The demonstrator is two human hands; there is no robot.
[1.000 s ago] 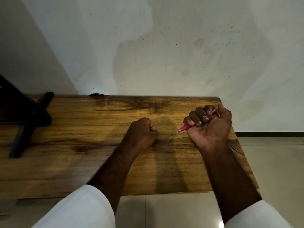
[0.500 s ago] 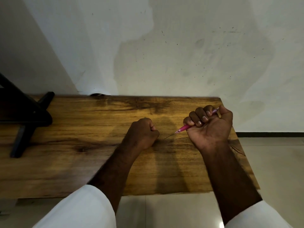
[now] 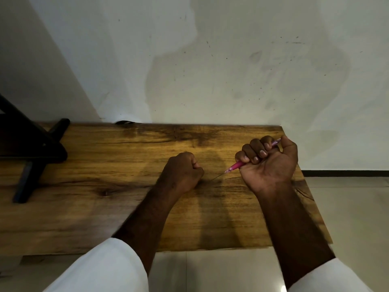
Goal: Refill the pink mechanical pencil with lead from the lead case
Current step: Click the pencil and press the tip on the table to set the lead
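Note:
My right hand (image 3: 268, 163) grips the pink mechanical pencil (image 3: 236, 165) in a fist, palm up, at the right of the wooden table (image 3: 105, 207). The thumb lies by the pencil's top end (image 3: 277, 141). The tip points down and left, and a thin dark lead (image 3: 216, 177) sticks out of it toward my left hand (image 3: 181, 172). That hand rests on the table as a closed fist, just left of the lead's free end; nothing shows inside it. No lead case is in view.
A black stand (image 3: 31, 148) sits on the table's left end. A white wall rises right behind the table. The table's right edge (image 3: 311, 199) is close beside my right forearm, with tiled floor beyond and below.

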